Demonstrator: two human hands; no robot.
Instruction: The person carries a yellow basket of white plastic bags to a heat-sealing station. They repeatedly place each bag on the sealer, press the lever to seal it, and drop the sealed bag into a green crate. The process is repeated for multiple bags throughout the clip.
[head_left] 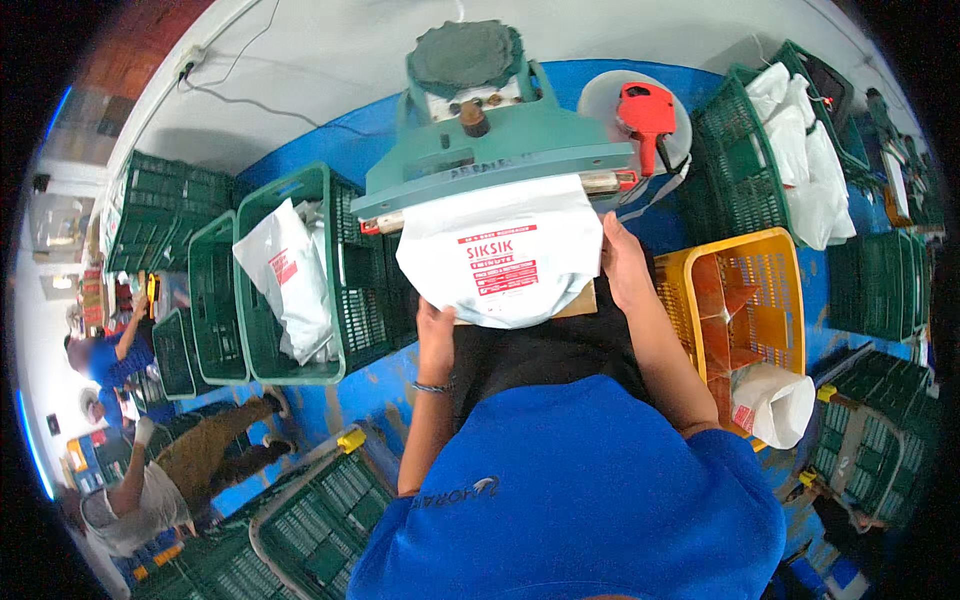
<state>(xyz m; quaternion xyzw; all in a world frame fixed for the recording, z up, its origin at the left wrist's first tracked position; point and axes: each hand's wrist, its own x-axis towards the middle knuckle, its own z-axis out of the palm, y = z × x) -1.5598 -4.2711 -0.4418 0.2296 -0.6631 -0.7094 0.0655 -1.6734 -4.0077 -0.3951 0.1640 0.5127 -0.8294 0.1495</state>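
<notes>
A white plastic pouch (510, 275) with red print lies in front of me, bulging as if filled. Its far edge lies at the jaw of a green bag sealer (490, 165); whether the edge is between the bars is hidden. My left hand (434, 335) grips the pouch at its near left corner, with the fingers partly behind it. On the opposite side my right hand (625, 265) holds the right edge, thumb toward the sealer. Beneath the pouch a strip of brown board (575, 304) shows above my lap.
A red label gun (648, 120) rests on a round white lid beyond my right hand. Green crates (342, 270) with white pouches stand at left and far right. A yellow crate (795, 290) holding pouches is close on my right. Two people (130, 500) are at far left.
</notes>
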